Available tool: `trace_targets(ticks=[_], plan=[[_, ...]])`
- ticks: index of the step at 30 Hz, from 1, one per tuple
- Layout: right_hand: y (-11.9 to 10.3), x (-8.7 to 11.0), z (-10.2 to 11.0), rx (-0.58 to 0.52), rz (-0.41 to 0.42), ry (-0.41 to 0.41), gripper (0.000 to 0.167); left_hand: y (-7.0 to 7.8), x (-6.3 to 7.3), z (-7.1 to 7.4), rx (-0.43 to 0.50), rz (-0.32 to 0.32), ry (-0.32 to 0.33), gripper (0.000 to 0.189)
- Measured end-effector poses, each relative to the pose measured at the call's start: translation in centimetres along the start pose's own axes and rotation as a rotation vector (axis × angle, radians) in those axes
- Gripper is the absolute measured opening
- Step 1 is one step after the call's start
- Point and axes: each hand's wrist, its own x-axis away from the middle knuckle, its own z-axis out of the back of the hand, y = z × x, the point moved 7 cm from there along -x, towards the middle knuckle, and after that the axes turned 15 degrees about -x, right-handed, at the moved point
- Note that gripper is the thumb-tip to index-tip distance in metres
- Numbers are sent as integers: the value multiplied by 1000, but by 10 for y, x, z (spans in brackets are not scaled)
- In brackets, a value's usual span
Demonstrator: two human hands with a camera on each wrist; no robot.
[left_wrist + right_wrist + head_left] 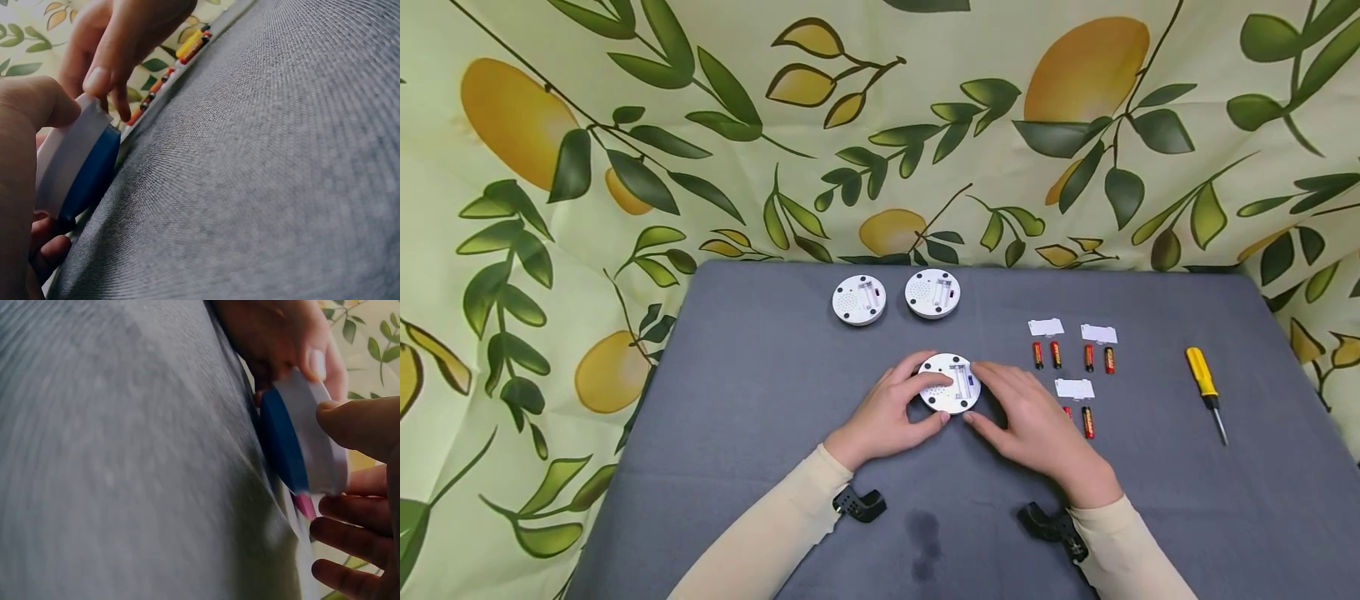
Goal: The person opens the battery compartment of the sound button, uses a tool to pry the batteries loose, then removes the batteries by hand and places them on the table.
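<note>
A round white device lies on the table between both hands, with its open battery compartment facing up. Around its left side is my left hand, thumb at the near rim and index finger lying across the top face. My right hand holds the right side, thumb at the near rim and fingertips at the far right edge. The wrist views show the white side wall above a blue part. In the right wrist view the other right fingers spread below the rim, near a small pink piece.
Two similar round devices stand at the back. To the right lie three white battery covers and several red-and-black batteries in pairs. A yellow-handled screwdriver lies farther right on the grey tablecloth. Behind hangs a leaf-and-fruit patterned cloth.
</note>
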Motion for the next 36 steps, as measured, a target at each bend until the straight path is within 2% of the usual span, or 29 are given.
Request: trace_targets(ticks=[7, 13, 19, 27, 36], plan=[[1, -6, -5, -6, -5, 3, 73, -1, -2, -1, 109, -7, 27, 40], [3, -15, -9, -23, -17, 5, 71, -4, -1, 3, 125, 20, 67, 41], [2, -29, -13, -42, -43, -3, 68, -8, -2, 11, 48, 26, 147, 37], [0, -55, -18, -28, -70, -44, 66, -19, -4, 18, -68, 85, 234, 33], [-1, -79, -27, -27, -139, -85, 67, -17, -8, 27, -125, 118, 298, 33]])
